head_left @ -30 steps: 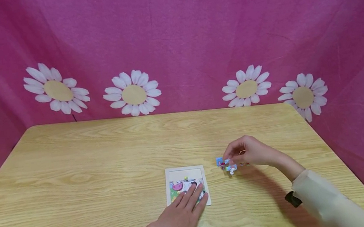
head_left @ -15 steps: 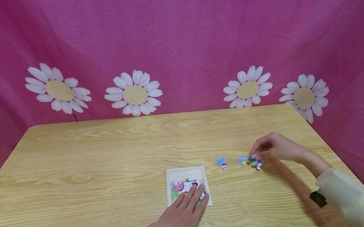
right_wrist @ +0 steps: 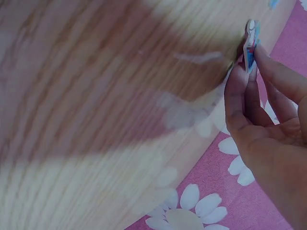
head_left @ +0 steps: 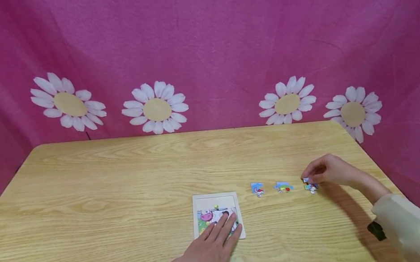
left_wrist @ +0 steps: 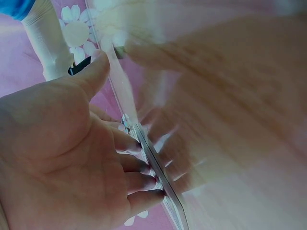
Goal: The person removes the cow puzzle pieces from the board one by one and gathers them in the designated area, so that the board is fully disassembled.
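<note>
My left hand (head_left: 202, 259) lies with straight fingers on the lower part of a framed cow puzzle (head_left: 197, 216). The puzzle's upper strip is bare backing, and the cow's pink head shows left of my fingers. In the left wrist view, the fingertips (left_wrist: 156, 194) rest along the puzzle's edge. At the right, my right hand (head_left: 332, 170) pinches a jigsaw piece (head_left: 310, 187) with blue on it between thumb and fingers. The right wrist view shows that piece (right_wrist: 250, 45) tilted on edge, close over the table.
Two more blue jigsaw pieces lie in a row right of the frame: a left one (head_left: 257, 189) and a middle one (head_left: 284, 187) with green and red. The wooden table (head_left: 119, 176) ends at a pink curtain (head_left: 206, 50) with white daisies.
My right hand has moved right along the row with the pinched piece, past the middle piece, which now shows fully. My left hand has stayed on the puzzle.
</note>
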Available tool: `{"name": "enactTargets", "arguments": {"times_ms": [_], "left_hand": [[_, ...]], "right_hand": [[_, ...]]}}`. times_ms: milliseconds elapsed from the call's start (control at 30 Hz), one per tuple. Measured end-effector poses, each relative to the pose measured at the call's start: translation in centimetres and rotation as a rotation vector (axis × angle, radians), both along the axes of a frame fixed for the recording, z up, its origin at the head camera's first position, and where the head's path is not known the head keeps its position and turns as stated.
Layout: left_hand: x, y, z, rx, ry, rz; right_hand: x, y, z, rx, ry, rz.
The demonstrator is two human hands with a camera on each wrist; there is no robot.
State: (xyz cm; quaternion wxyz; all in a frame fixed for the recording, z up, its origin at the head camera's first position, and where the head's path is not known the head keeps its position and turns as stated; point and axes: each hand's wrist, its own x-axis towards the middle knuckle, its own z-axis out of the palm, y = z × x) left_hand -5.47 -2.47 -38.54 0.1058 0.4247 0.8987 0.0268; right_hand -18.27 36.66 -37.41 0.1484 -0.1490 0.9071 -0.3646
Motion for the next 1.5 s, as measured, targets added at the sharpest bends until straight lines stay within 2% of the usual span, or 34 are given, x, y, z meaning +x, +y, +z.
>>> {"name": "enactTargets", "arguments": {"times_ms": [233, 533, 700, 833, 933, 1100, 1400, 1500], "left_hand": [[0.0, 0.1, 0.0, -0.017, 0.007, -0.003], [0.0, 0.1, -0.1, -0.024, 0.021, 0.0], [0.0, 0.1, -0.1, -0.023, 0.027, 0.002], [0.0, 0.1, -0.2, -0.014, 0.022, 0.003], [0.1, 0.1, -0.2, -0.007, 0.015, 0.005], [0.2, 0.0, -0.3, -0.003, 0.032, 0.0], [0.4, -0.4, -0.6, 0.001, 0.023, 0.007], [0.5, -0.6, -0.6, -0.005, 0.042, 0.003]], "right_hand": [[0.3, -0.2, -0.3, 0.043, 0.102, 0.012], [0.6, -0.1, 0.0, -0.008, 0.087, 0.013], [1.1, -0.9, 0.6, -0.039, 0.117, 0.043], [1.7, -2.6, 1.1, -0.048, 0.117, 0.074], [2.1, -4.2, 1.3, -0.064, 0.084, 0.084], [2.5, -7.4, 1.3, -0.118, 0.054, 0.145], [2.1, -13.0, 0.3, -0.177, 0.059, 0.249], [2.0, -15.0, -0.1, -0.202, 0.042, 0.27]]}}
